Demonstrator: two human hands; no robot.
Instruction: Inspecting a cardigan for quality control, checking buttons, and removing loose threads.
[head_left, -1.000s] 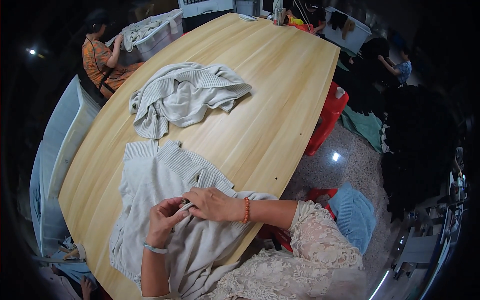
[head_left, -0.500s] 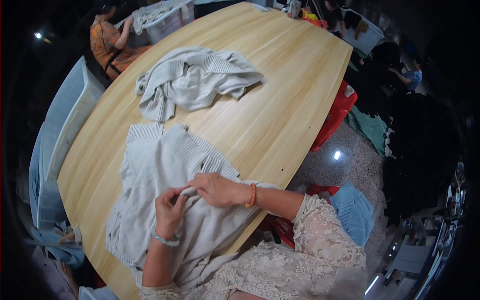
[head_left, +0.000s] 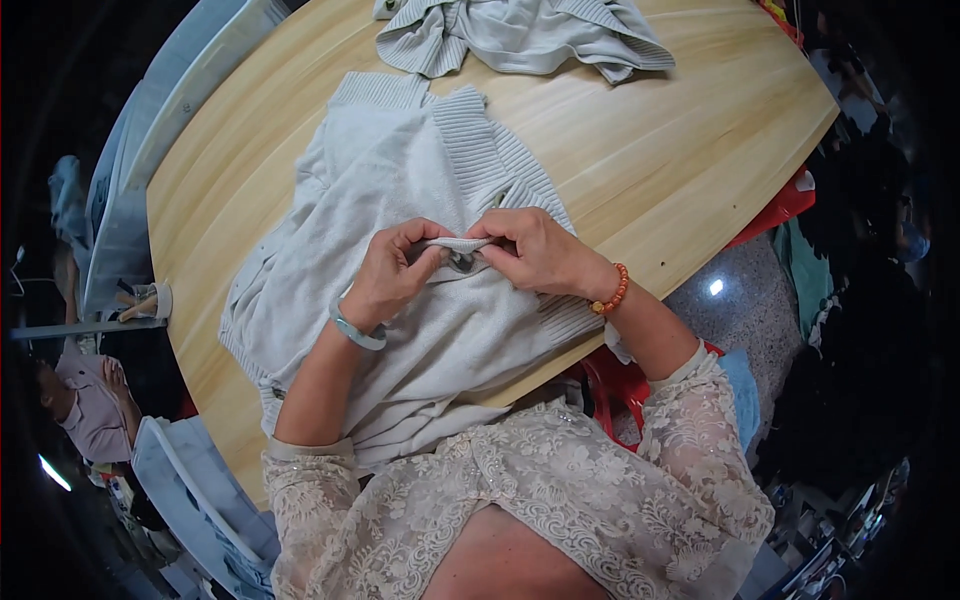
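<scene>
Pale grey knit, a soft cardigan, lies spread flat across the wooden counter, its ribbed collar pointing away from me and its lower hem hanging over the near edge against my lace blouse. I keep it flat so the cloth carries its own weight and only the small part I work on leaves the surface. My left hand and right hand meet over the middle of the garment, each set of fingers closed in a pinch on a narrow ribbed strip of the front edge, lifting it just clear of the body. Under that strip, between my thumbs, sits a dark round button; the raised fold appears held that way to bring edge and button together. A green bangle circles my left wrist, an orange bead bracelet my right. A second grey knit garment lies crumpled at the far side of the counter, well apart from the one under my hands.
</scene>
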